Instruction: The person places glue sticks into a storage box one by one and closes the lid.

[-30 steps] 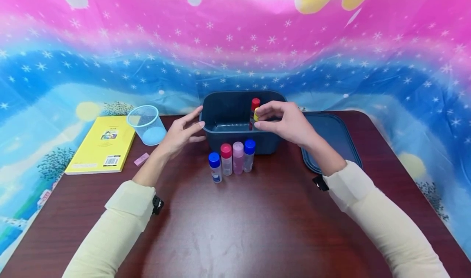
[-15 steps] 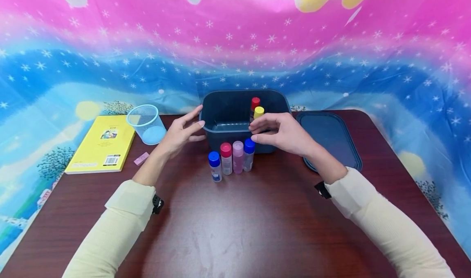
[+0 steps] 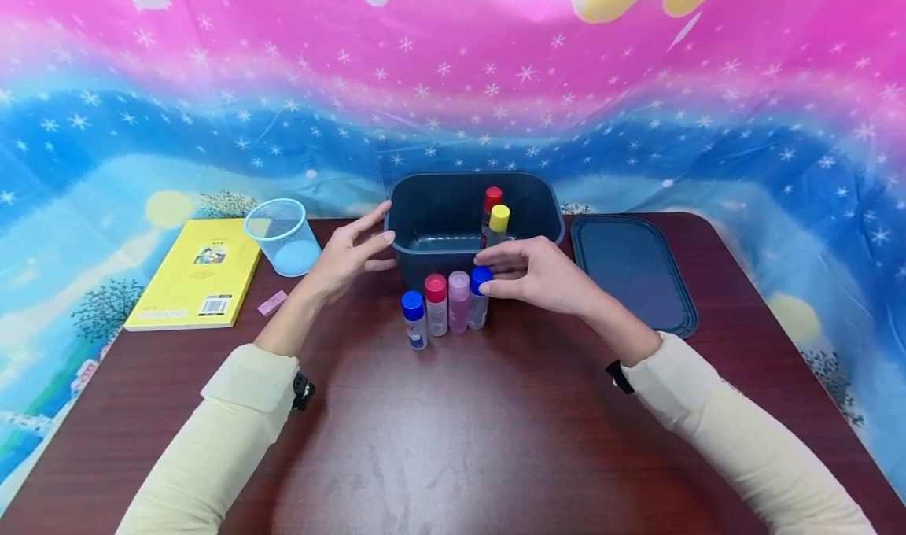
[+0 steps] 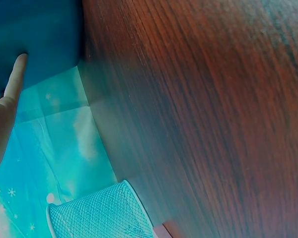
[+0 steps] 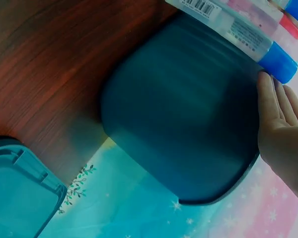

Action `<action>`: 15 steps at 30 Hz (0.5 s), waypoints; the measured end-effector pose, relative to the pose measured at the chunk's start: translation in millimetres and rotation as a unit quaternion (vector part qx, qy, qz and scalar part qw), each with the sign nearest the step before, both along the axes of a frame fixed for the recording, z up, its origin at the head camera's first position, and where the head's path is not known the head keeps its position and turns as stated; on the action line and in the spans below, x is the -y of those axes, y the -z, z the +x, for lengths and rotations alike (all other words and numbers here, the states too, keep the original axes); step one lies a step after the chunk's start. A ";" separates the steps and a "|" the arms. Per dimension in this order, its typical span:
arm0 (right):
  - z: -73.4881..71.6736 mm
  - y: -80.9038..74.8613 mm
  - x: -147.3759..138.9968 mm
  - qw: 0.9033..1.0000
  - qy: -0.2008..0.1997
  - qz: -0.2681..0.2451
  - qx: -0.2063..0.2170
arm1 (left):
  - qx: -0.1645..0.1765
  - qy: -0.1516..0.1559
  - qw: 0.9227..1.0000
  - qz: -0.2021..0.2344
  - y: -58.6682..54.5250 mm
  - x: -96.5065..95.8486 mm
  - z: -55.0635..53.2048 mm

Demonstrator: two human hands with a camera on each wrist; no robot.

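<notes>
Touching a blue cap (image 3: pixel 480 276), the right hand (image 3: pixel 543 277) partly hides it.

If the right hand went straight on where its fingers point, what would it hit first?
Probably the nearest blue-capped bottle: the right hand has its fingertips right by the cap, though contact is unclear.

Yellow book (image 3: pixel 193 277) beside blue mesh cup (image 3: pixel 285 242); small pink block (image 3: pixel 272 303) near both

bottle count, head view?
6, by cap: red and yellow in the bin; left blue, crimson, pink, right blue on the table in front. The bin may hide more.
</notes>
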State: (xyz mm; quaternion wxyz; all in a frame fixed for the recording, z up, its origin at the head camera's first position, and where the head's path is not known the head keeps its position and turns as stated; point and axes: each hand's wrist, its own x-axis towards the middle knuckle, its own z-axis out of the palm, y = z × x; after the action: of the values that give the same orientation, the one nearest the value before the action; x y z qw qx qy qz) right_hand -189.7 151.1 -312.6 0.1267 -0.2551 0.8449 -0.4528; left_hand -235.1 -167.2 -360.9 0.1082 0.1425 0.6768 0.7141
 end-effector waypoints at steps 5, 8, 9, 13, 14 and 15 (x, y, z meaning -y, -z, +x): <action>0.0 5.1 4.8 1.000 0.007 0.012 0.002 | 0.000 0.002 1.000 0.007 0.7 0.0 0.0; 0.4 8.0 5.7 1.000 0.011 0.021 -0.003 | 0.001 0.002 1.000 0.010 0.8 -0.1 -0.2; 0.7 8.6 5.8 1.000 0.013 0.023 -0.005 | 0.001 0.002 1.000 0.009 0.8 -0.2 -0.3; 2.2 8.9 6.4 1.000 0.017 0.021 -0.013 | 0.001 0.003 1.000 0.007 0.4 -0.2 -0.2; 2.2 9.0 6.4 1.000 0.016 0.020 -0.014 | 0.002 0.004 1.000 0.007 0.3 0.0 0.0; 2.4 8.8 6.5 1.000 0.015 0.020 -0.014 | 0.002 0.004 1.000 0.007 0.3 0.1 0.1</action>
State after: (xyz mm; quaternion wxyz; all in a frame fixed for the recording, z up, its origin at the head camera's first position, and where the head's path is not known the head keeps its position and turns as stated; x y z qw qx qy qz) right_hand -187.3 144.6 -321.4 0.1135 -0.2463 0.8589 -0.4345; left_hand -235.0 -167.3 -361.1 0.1113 0.1447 0.6709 0.7187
